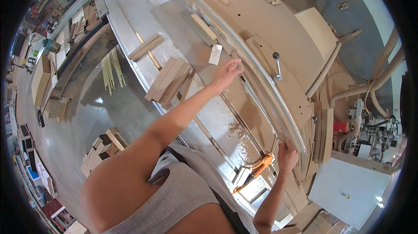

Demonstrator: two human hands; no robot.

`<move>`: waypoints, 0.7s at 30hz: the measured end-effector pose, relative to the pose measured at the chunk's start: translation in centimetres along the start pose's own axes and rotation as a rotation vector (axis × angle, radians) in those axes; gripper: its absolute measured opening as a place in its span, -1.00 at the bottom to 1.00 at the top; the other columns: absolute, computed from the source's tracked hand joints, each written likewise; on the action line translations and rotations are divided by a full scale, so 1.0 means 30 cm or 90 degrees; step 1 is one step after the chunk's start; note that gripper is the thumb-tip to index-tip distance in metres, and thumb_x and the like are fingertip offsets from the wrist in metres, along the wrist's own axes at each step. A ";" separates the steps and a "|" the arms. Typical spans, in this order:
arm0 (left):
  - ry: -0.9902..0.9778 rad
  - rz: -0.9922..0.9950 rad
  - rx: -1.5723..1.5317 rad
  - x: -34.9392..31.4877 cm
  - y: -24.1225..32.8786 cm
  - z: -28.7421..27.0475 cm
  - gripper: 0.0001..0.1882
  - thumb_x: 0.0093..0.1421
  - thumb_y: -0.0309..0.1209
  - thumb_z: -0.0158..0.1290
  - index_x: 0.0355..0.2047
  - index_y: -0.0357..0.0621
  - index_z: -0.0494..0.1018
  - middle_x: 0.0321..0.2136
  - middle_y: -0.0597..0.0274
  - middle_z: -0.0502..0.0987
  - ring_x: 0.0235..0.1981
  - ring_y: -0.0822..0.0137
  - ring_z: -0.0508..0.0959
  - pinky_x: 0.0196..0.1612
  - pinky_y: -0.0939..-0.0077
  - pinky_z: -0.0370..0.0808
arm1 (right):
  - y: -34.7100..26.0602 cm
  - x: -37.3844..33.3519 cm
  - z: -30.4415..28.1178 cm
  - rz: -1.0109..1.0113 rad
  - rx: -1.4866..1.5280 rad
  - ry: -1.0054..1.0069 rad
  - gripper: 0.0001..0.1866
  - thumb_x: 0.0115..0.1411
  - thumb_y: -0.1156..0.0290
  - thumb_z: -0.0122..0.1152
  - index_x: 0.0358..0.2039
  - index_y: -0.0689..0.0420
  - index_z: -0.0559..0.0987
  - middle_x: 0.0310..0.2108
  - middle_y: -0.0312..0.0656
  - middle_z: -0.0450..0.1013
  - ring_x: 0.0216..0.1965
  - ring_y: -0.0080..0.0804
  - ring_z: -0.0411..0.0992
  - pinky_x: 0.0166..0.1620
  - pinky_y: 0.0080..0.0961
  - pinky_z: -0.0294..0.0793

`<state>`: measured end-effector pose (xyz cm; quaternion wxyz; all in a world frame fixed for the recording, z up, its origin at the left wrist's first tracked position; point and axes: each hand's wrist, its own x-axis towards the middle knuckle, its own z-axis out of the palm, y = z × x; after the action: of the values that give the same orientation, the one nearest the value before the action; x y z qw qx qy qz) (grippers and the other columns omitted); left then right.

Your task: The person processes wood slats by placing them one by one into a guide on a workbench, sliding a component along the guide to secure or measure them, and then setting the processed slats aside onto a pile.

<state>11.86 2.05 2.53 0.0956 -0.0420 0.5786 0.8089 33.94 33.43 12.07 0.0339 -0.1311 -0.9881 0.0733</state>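
Blocks [167, 77] lie left of the left hand [227, 73], an orange object [263, 164] beside the right hand [288, 158], both hands curled, seemingly closed on a long strip [263, 99].

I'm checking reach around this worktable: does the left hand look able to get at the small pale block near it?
Probably yes: the small pale block lies close by the left hand, its top looks uncovered, and nothing visible stands between them.

wooden strip [264, 97]: brown | tool [263, 165]: orange | knob [276, 55]: black | shirt [185, 195]: grey | cabinet [348, 188]: white
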 end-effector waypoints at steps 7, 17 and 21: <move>0.050 0.088 0.051 -0.083 0.244 -0.281 -0.66 0.30 -0.42 0.12 0.07 -0.23 0.49 0.04 0.21 0.55 0.10 0.36 0.49 0.16 0.49 0.39 | -0.138 0.157 0.047 -0.033 -0.010 0.016 -0.68 0.10 0.27 0.33 -0.12 0.05 0.66 -0.29 0.03 0.60 -0.27 0.12 0.57 -0.25 -0.05 0.57; 0.253 0.117 0.177 0.178 0.395 -0.816 -0.70 0.31 -0.36 0.08 -0.04 -0.27 0.56 -0.16 0.29 0.62 -0.09 0.45 0.54 0.04 0.56 0.42 | -0.385 0.447 0.012 -0.125 -0.018 0.001 -0.68 0.13 0.25 0.32 -0.12 0.09 0.67 -0.28 0.08 0.59 -0.22 0.11 0.56 -0.17 -0.08 0.55; 0.306 0.042 0.276 0.426 0.369 -0.958 -0.64 0.26 -0.29 0.10 -0.03 -0.27 0.56 -0.16 0.15 0.65 -0.11 0.31 0.59 0.01 0.46 0.47 | -0.558 0.604 0.001 -0.081 -0.041 -0.058 -0.68 0.12 0.25 0.34 -0.12 0.08 0.65 -0.37 0.06 0.58 -0.27 0.13 0.56 -0.25 -0.07 0.52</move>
<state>-4.11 -27.17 1.13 -0.0637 -0.1917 0.7446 0.6361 12.22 22.22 15.47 -0.0110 -0.0657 -0.9968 0.0451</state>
